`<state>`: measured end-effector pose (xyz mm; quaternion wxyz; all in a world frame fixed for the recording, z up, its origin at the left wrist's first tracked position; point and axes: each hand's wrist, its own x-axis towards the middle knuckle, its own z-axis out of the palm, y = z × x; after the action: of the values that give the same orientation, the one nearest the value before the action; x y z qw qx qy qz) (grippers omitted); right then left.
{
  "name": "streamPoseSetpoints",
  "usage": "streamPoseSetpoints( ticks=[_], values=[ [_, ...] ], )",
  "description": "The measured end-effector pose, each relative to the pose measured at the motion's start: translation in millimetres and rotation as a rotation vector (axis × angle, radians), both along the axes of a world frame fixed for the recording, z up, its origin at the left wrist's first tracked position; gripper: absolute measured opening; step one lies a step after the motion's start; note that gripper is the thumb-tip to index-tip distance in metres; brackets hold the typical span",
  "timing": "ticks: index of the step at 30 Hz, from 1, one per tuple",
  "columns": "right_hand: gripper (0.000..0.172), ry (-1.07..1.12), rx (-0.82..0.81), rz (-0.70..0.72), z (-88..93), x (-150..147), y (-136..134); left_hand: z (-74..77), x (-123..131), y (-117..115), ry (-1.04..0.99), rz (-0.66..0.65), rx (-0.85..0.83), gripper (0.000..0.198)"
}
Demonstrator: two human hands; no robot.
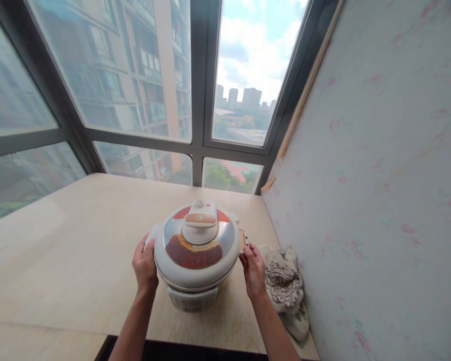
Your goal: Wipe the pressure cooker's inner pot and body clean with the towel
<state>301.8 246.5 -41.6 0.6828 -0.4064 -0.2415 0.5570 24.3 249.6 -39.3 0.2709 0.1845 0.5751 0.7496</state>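
A white electric pressure cooker [201, 278] stands upright on the pale ledge, its round lid in place. The lid [231, 235] is silvery with brown-red patches and carries a beige handle [200, 219] across its top. My left hand [145, 260] grips the cooker's left side handle, thumb on top and fingers underneath, mostly hidden. On the other side, my right hand [253, 268] has its thumb and fingers closed on the right side handle [244, 241]. The cooker's underside is out of sight, so I cannot tell whether it is lifted.
A crumpled patterned cloth [285, 286] lies right of the cooker, against the papered wall [379, 200]. The pale ledge [67, 250] stretches left and back to grey-framed windows [201, 90]. A dark edge [195, 349] runs along the front.
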Motion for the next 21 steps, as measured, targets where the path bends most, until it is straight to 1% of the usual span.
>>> streamPoseSetpoints(
  ticks=[3,6,9,12,17,21],
  values=[
    [0.054,-0.055,0.002,0.031,0.9,5,-1,2.3,5,-2,-0.007,0.014,-0.002,0.072],
    [0.053,-0.07,-0.003,0.033,-2.3,6,1,3.9,6,-2,0.017,0.037,-0.006,0.073],
    [0.054,-0.071,-0.007,-0.023,-9.6,3,4,2.2,3,-1,0.099,0.044,-0.009,0.073],
    [0.054,-0.095,0.009,-0.084,-16.7,-1,6,-3.7,-2,1,0.166,0.039,-0.018,0.071],
    [0.052,-0.101,0.034,-0.155,-21.0,-7,7,-12.1,-5,4,0.185,0.037,-0.018,0.07],
    [0.05,-0.094,0.031,-0.194,-19.4,-11,7,-10.2,-4,3,0.154,0.03,-0.038,0.072]
  ],
)
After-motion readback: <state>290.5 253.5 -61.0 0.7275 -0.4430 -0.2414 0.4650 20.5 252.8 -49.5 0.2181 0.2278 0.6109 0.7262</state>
